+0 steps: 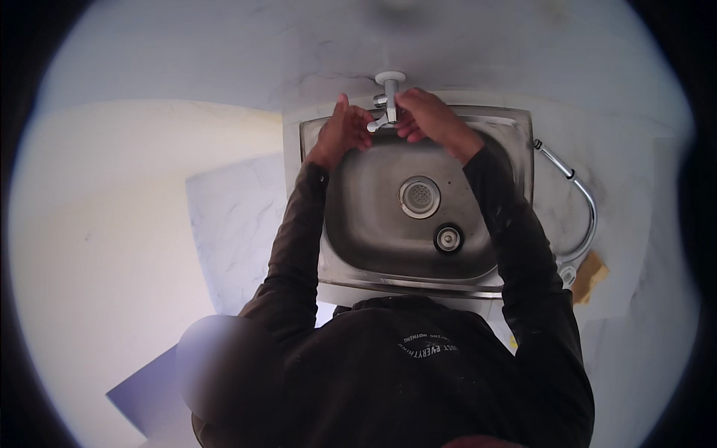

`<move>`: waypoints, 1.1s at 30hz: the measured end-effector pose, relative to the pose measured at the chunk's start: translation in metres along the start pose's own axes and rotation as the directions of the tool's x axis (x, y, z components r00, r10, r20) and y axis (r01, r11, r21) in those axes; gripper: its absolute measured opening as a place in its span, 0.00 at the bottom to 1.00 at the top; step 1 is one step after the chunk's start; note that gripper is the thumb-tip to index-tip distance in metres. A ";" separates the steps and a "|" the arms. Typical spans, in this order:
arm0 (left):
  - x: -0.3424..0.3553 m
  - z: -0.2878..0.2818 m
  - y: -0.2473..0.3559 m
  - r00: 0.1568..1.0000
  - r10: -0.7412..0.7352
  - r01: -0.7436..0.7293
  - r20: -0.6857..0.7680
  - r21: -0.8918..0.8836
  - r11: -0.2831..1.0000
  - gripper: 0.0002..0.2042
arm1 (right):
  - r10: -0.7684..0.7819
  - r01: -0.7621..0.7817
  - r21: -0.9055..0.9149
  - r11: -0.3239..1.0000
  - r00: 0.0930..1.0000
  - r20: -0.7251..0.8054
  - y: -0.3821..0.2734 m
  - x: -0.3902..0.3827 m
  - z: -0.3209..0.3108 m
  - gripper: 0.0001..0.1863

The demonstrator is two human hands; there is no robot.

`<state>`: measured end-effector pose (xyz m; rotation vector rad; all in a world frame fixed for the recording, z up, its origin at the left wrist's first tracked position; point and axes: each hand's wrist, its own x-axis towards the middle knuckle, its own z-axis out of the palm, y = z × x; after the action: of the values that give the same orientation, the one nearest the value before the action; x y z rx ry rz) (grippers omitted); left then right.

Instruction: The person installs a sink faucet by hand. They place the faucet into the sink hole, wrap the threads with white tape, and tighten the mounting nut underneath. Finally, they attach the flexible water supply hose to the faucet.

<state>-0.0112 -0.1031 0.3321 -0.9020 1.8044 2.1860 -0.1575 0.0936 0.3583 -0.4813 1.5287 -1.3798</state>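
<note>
A chrome wall tap (391,104) with a white round flange sticks out from the wall above a steel sink (366,231). My left hand (343,133) is beside the tap's small lever (377,125) on its left, fingers apart and nothing held. From the right, my right hand (427,118) curls its fingers and thumb against the tap body; the fingertips are partly hidden behind it. The tap's lower end has no spout on it. Inside the basin are a round drain strainer (420,197) and a loose black-rimmed plug (448,238).
On the counter right of the sink lies a curved chrome spout pipe (590,209). Near its lower end are a small white round item (568,275) and a piece of brown cardboard (590,278). A pale marbled panel (235,224) is left of the sink.
</note>
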 end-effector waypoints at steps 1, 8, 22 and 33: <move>-0.003 0.002 -0.007 0.999 0.034 -0.033 0.022 -0.046 0.998 0.41 | -0.024 0.022 -0.048 0.999 0.998 -0.050 0.001 -0.001 0.013 0.31; 0.019 -0.003 -0.002 0.962 0.179 -0.129 0.208 -0.233 0.964 0.38 | -0.250 -0.129 -0.756 0.642 0.897 -0.365 -0.021 -0.003 0.063 0.25; 0.023 -0.025 -0.011 0.849 0.214 0.021 0.484 -0.436 0.900 0.30 | -0.567 -0.831 -0.550 0.088 0.412 -0.714 -0.018 0.048 0.136 0.14; 0.046 0.023 -0.002 0.673 0.339 0.329 0.658 -0.676 0.660 0.28 | -0.460 -0.772 -0.568 0.286 0.409 -0.788 -0.029 0.044 0.137 0.13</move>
<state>-0.0548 -0.0921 0.3077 0.0479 0.4470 2.7313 -0.0705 -0.0215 0.3846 -0.0815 3.2962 -0.0557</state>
